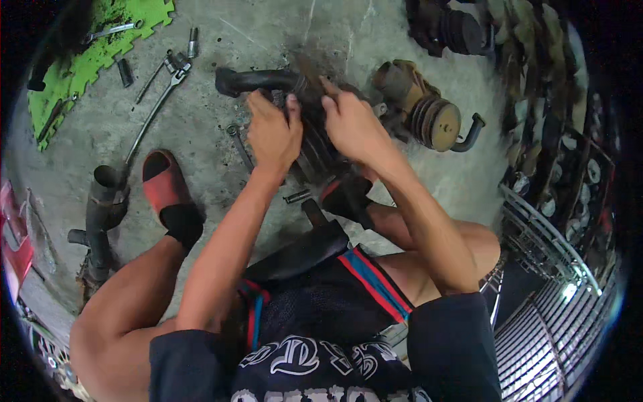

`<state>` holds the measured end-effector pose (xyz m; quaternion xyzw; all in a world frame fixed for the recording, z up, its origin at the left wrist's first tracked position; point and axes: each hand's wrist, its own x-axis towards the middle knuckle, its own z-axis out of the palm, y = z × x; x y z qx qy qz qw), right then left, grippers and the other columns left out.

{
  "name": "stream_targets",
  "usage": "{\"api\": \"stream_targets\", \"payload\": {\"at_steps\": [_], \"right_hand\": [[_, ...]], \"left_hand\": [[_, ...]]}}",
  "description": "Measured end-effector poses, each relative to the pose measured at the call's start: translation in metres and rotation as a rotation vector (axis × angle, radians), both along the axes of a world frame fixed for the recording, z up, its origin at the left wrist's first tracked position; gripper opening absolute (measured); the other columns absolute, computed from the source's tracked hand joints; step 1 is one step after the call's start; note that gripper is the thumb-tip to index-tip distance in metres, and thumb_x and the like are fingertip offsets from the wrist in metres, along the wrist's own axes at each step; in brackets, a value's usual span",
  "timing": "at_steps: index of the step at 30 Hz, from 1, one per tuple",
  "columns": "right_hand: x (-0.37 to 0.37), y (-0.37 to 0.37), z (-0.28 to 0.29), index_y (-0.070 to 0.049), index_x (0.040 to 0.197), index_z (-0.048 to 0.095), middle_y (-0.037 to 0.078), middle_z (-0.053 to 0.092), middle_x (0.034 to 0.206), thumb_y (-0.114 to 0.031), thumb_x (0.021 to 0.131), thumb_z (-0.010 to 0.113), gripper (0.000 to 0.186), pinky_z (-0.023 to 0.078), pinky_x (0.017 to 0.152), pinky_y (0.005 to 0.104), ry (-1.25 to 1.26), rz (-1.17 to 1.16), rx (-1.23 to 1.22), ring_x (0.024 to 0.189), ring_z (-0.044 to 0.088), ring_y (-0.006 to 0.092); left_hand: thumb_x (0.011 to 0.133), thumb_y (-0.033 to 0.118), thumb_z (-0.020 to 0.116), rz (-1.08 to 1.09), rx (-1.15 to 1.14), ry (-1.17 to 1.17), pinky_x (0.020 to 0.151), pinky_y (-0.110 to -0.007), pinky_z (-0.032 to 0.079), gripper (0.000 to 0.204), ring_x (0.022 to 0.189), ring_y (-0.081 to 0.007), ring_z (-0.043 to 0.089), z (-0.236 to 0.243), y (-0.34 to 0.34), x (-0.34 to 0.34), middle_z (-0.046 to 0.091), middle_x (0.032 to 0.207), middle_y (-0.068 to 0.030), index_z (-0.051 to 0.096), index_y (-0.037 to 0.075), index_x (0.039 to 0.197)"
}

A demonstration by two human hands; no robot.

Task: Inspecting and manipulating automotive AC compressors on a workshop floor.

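My left hand is closed on a dark, greasy metal assembly on the floor between my feet, its fingers curled at the upper left side. A black curved pipe runs leftward from the top of that assembly. My right hand is closed at the assembly's upper right, just below a blurred brown piece; what its fingers hold is unclear. A wrench lies left of the assembly and a small socket below it.
A pulley unit sits at right, another dark part at top right. Tools and a green mat lie upper left, a black duct at left. Metal parts and wire racks line the right side.
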<state>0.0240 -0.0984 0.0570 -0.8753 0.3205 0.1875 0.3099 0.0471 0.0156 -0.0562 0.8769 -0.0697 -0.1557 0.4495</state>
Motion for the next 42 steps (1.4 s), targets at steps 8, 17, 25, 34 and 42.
{"api": "stream_targets", "payload": {"at_steps": [8, 17, 25, 34, 42], "right_hand": [[-0.023, 0.038, 0.007, 0.003, 0.136, 0.046, 0.036, 0.056, 0.117, -0.022, 0.098, 0.041, 0.046, 0.04, 0.098, 0.054, 0.017, -0.142, 0.053, 0.112, 0.051, 0.0522], [0.003, 0.044, -0.027, 0.005, 0.137, 0.043, 0.036, 0.062, 0.095, -0.017, 0.097, 0.042, 0.046, 0.046, 0.085, 0.0561, -0.134, -0.055, -0.165, 0.093, 0.059, 0.053], [-0.004, 0.048, -0.021, -0.002, 0.14, 0.043, 0.037, 0.06, 0.09, -0.017, 0.096, 0.043, 0.046, 0.047, 0.082, 0.0553, -0.099, -0.074, -0.158, 0.091, 0.06, 0.0519], [-0.054, 0.066, -0.008, -0.011, 0.146, 0.037, 0.034, 0.06, 0.08, -0.014, 0.098, 0.044, 0.049, 0.048, 0.071, 0.0539, -0.155, -0.023, -0.159, 0.081, 0.062, 0.0492], [-0.025, 0.092, 0.011, -0.011, 0.145, 0.038, 0.032, 0.061, 0.074, -0.019, 0.097, 0.045, 0.049, 0.047, 0.071, 0.0576, -0.091, 0.027, -0.172, 0.076, 0.062, 0.0499]], "left_hand": [[0.09, 0.014, 0.051, 0.035, -0.016, -0.008, 0.078, -0.055, 0.046, 0.035, 0.094, -0.0498, 0.057, -0.006, 0.015, 0.005, 0.049, 0.113, -0.0291, 0.038, -0.004, 0.117], [0.079, -0.001, 0.057, 0.037, -0.037, -0.064, 0.077, -0.055, 0.046, 0.042, 0.092, -0.0509, 0.056, -0.008, 0.012, 0.004, 0.048, 0.111, -0.0275, 0.038, -0.002, 0.116], [0.078, 0.001, 0.059, 0.0, 0.026, 0.006, 0.076, -0.055, 0.048, 0.048, 0.093, -0.0502, 0.057, -0.005, 0.009, 0.014, 0.047, 0.113, -0.0282, 0.035, -0.002, 0.119], [0.076, 0.003, 0.064, -0.043, 0.031, -0.016, 0.074, -0.051, 0.052, 0.064, 0.091, -0.0489, 0.06, -0.005, 0.013, 0.009, 0.046, 0.119, -0.0292, 0.03, -0.007, 0.129], [0.082, 0.013, 0.061, 0.195, -0.097, 0.027, 0.081, -0.054, 0.047, 0.044, 0.097, -0.0471, 0.057, -0.015, 0.021, 0.0, 0.048, 0.117, -0.0243, 0.042, -0.004, 0.118]]}}
